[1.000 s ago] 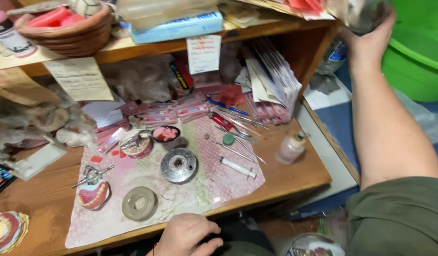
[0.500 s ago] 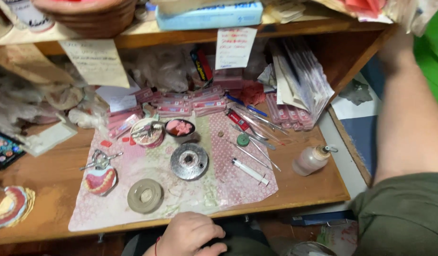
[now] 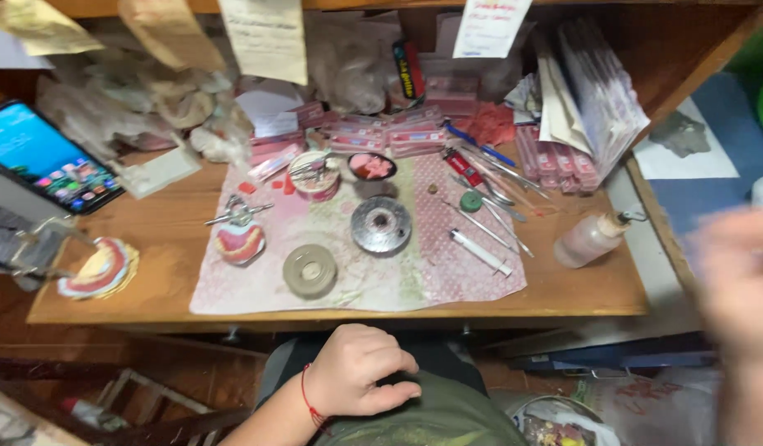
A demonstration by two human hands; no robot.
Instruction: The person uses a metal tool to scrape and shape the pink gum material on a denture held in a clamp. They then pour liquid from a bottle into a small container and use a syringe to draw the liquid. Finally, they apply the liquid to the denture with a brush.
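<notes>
- Right hand [image 3: 741, 289], raised to the shelf before, now drops low at the right edge, too blurred to tell its grip.
- Left hand [image 3: 361, 372] stays loosely curled, empty, on the lap below the wooden desk [image 3: 579, 285].
- Nearest the right hand, a small squeeze bottle [image 3: 592, 238] lies tilted on the desk.

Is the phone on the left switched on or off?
On: the phone leans tilted at the desk's left edge, its screen lit blue with rows of coloured icons.

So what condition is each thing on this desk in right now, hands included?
Left hand: loosely curled, resting on the lap, holding nothing.
Right hand: raised at the right edge, blurred; grip can't be told.
Phone: screen lit, propped at a tilt.
Squeeze bottle: lying on its side.
Syringe: lying flat on the mat.
Small pink bowl: upright, filled with pink material.
</notes>
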